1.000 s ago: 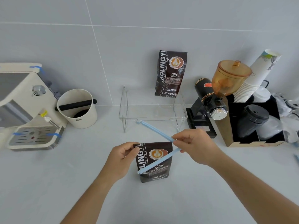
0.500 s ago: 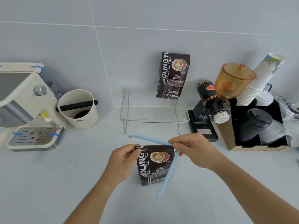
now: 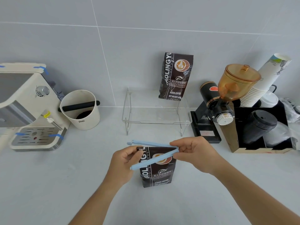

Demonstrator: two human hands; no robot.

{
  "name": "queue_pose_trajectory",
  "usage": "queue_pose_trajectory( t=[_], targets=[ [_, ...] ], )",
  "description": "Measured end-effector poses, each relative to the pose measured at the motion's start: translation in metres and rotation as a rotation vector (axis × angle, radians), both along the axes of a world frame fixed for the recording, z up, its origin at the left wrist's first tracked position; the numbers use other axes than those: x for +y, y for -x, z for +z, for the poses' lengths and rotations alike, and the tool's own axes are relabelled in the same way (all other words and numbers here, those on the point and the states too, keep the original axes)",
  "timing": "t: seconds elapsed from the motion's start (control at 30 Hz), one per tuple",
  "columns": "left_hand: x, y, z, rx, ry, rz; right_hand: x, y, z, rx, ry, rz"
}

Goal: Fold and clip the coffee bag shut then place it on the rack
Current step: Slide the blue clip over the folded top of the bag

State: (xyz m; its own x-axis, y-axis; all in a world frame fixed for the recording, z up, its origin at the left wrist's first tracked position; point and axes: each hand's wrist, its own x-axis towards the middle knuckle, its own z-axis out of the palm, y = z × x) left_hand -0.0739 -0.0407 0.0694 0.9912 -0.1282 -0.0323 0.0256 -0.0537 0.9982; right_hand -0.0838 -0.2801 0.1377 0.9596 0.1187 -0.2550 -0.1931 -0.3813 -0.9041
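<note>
A dark coffee bag (image 3: 158, 174) stands upright on the counter in front of me. My left hand (image 3: 124, 161) pinches its folded top at the left corner. My right hand (image 3: 195, 153) grips the hinge end of a light blue sealing clip (image 3: 151, 161) at the bag's top right corner. The clip is spread open in a V: one arm runs along behind the top edge, the other slants down across the bag's front. A clear acrylic rack (image 3: 156, 114) stands behind, with a second coffee bag (image 3: 176, 77) upright on its back right.
An espresso machine (image 3: 24, 108) and a white knock box (image 3: 81, 109) stand at the left. To the right of the rack are a black grinder with an amber hopper (image 3: 227, 93), a stack of paper cups (image 3: 266, 80) and a black organiser with lids (image 3: 261, 127).
The clip's front arm has swung up from hanging almost straight down to slanting leftward across the bag's front. The back arm has settled along the top edge. My left hand stays on the corner.
</note>
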Motion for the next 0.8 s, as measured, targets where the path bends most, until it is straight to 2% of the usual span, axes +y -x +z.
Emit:
queue_pose_trajectory(
  t=[0.27,0.57,0.67,0.8],
  targets=[
    [-0.005,0.008,-0.002,-0.018,0.0,0.22,0.007,0.004,-0.004,-0.119,-0.012,-0.059],
    [0.005,0.01,-0.003,0.105,0.155,0.075,0.005,0.005,-0.01,-0.244,0.119,-0.057],
    [0.021,0.004,0.002,0.056,0.021,0.041,0.003,0.006,-0.01,-0.254,0.157,-0.045],
    [0.032,-0.006,0.018,-0.074,-0.203,-0.106,0.002,0.005,-0.01,-0.27,0.183,-0.016]
  ],
)
